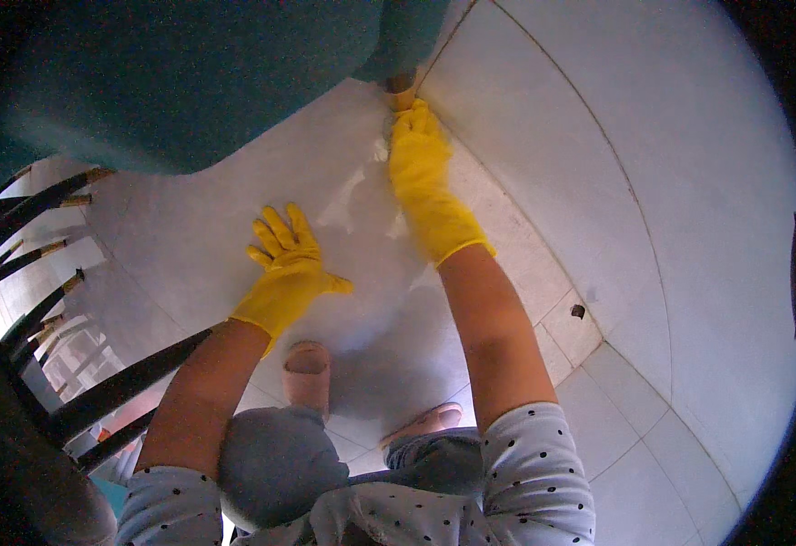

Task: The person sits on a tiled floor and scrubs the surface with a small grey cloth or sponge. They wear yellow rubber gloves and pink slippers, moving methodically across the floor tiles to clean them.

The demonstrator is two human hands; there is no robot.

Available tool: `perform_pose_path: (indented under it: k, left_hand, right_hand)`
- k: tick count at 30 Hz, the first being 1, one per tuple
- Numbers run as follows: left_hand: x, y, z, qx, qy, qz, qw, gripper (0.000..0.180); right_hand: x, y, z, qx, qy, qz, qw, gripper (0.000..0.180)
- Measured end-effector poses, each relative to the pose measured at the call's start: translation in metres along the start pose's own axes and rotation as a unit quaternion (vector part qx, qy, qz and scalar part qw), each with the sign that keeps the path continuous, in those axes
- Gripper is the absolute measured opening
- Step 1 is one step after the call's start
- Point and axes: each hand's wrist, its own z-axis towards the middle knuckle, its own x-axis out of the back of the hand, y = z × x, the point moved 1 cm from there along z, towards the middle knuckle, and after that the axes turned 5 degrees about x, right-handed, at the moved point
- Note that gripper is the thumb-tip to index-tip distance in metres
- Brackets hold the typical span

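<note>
Both my hands wear yellow rubber gloves. My left hand (293,259) is open, its fingers spread and thumb out to the side, low over the pale tiled floor (225,223) or resting on it; I cannot tell which. Stretched far forward, my right hand (419,150) is at the short wooden leg (401,91) of a teal piece of furniture (207,82), close to the wall's foot. Its fingers are curled, and what they hold is mostly hidden; a small pale bit shows beside them. Shiny, wet-looking patches (339,205) lie on the floor between the hands.
A white tiled wall (589,173) rises along the right. Dark legs of chairs or a table (125,387) crowd the left, with brownish tips. At the wall's foot is a small dark spot (578,311). My feet, in pink slippers (307,378), are below the hands.
</note>
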Motion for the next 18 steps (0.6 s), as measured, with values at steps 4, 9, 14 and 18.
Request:
perform_pose_path:
  k: [4, 9, 14, 18]
  left_hand:
    - [-0.002, -0.005, 0.003, 0.004, 0.006, 0.011, 1.000, 0.160]
    - [0.000, -0.005, 0.000, -0.018, 0.009, -0.014, 1.000, 0.159]
    - [-0.002, -0.003, 0.002, -0.002, 0.004, -0.005, 1.000, 0.160]
    - [0.003, -0.004, 0.001, 0.000, -0.002, -0.002, 1.000, 0.159]
  right_hand:
    - [0.044, 0.013, 0.009, 0.030, -0.048, 0.037, 0.998, 0.039]
    - [0.070, 0.054, -0.036, -0.006, -0.110, 0.015, 0.994, 0.041]
    - [0.050, 0.125, -0.121, -0.050, -0.101, 0.017, 0.993, 0.038]
    - [0.087, 0.169, -0.199, -0.089, -0.089, -0.009, 0.992, 0.036]
